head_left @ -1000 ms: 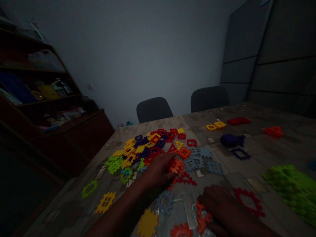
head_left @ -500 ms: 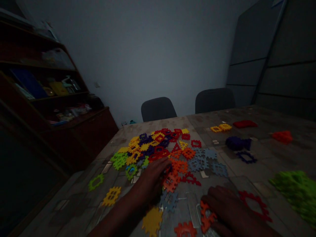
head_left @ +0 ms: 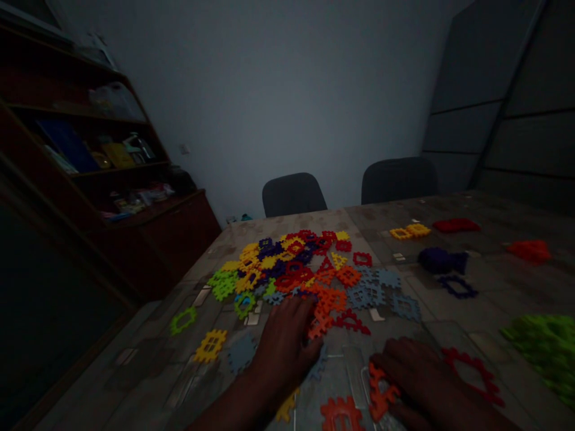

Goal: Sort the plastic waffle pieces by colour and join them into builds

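Dim room, patterned surface (head_left: 368,224), and we're live: right hand (head_left: 415,371) pinches an orange triangular piece (head_left: 380,392) nearside; left hand (head_left: 290,335), apart from it, reaches another orange piece (head_left: 320,323) by the colourful pile (head_left: 269,262), grip impossible to tell.

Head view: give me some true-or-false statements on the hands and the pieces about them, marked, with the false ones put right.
1. The right hand touches an orange toothed piece. True.
2. The left hand rests on the light green pile. False: the left hand is at the orange pieces on the near side of the mixed heap.
3. Grey-blue pieces lie just right of those orange pieces. True.
4. The dark blue ring lies beyond the dark blue bundle. False: it lies on the near side.
5. Two chairs stand beyond the table. True.
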Tool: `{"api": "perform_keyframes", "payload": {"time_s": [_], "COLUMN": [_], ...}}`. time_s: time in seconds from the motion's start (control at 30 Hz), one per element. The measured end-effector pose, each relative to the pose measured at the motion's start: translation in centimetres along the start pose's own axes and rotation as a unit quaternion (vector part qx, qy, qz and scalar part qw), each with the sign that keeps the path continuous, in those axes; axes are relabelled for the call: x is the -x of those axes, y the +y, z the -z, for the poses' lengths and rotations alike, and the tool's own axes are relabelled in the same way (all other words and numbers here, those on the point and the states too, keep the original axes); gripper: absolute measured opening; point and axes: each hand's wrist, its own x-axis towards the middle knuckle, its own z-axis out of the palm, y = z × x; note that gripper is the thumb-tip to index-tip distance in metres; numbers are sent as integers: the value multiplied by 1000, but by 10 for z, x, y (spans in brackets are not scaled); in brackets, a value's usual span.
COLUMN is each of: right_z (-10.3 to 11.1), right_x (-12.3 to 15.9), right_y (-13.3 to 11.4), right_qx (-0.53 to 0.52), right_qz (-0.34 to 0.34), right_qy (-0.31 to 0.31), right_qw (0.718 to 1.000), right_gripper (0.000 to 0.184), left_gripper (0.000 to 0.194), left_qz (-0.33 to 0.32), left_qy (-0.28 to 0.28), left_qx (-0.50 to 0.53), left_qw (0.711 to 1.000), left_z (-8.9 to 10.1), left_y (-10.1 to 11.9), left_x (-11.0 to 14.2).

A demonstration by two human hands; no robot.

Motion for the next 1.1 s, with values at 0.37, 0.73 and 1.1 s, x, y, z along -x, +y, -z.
{"api": "perform_keyframes", "payload": {"time_s": [0.37,0.73,1.1], "right_z": [5,18,23], "right_x": [-1,-5,2], "right_y": [-4,-16,-8], "right_qx": [19,15,-28], "right_qz": [0,-20,-13], "right_qy": [-2,-7,17], "right_qw": [1000,1000,999], "right_gripper": [55,48,70], "left_gripper": [93,79,84], "left_qz": [-142,-171,-193], "left_qy": [-68,-119,-78], "left_qx": [154,86,65], "left_qw": [975,974,976], "left_z": [-17,-32,-49], "left_y": [7,14,4], "left_x": [66,69,71]}}
